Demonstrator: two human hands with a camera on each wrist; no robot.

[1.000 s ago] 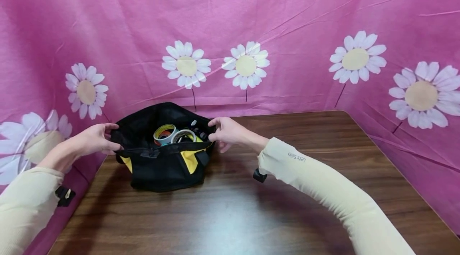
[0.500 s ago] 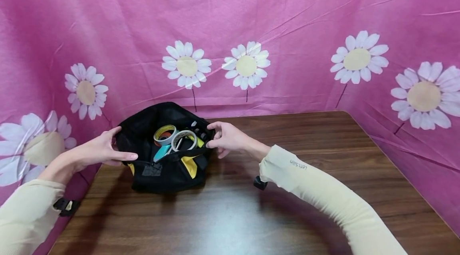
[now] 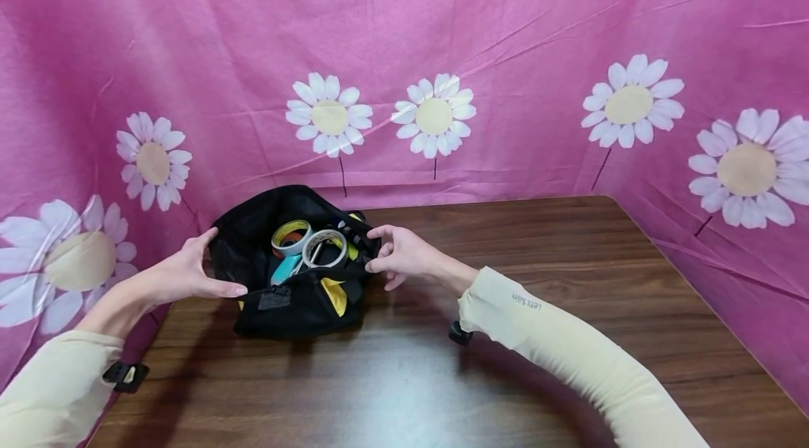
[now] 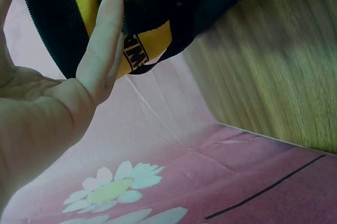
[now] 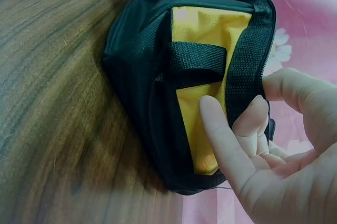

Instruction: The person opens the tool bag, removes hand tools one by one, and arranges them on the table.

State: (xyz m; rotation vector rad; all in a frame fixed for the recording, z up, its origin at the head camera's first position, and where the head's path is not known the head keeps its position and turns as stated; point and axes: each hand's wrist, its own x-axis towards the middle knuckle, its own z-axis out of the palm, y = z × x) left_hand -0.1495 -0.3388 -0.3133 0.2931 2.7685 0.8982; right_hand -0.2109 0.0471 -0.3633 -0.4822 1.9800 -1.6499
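Observation:
A black and yellow fabric tool bag (image 3: 297, 311) stands on the left of the table, its zippered mouth spread wide. At the bag's left end is my left hand (image 3: 180, 272), thumb stretched along the front rim and index finger at the back rim. My right hand (image 3: 404, 253) grips the right end of the mouth with bent fingers, some lying against the yellow side panel (image 5: 197, 124). Inside sit a roll of tape with a yellow core (image 3: 291, 237), a pale roll of tape (image 3: 325, 249) and a teal-handled item (image 3: 286, 269); the bag's bottom is hidden.
The brown wood-grain table (image 3: 505, 336) extends right and forward of the bag. A pink cloth (image 3: 524, 27) printed with daisies hangs along the back and both sides. A black webbing loop (image 5: 197, 58) crosses the bag's yellow end.
The front rim has come down and the mouth has widened, showing the teal item. My left thumb and index finger have spread apart and moved right; my right hand has lowered slightly.

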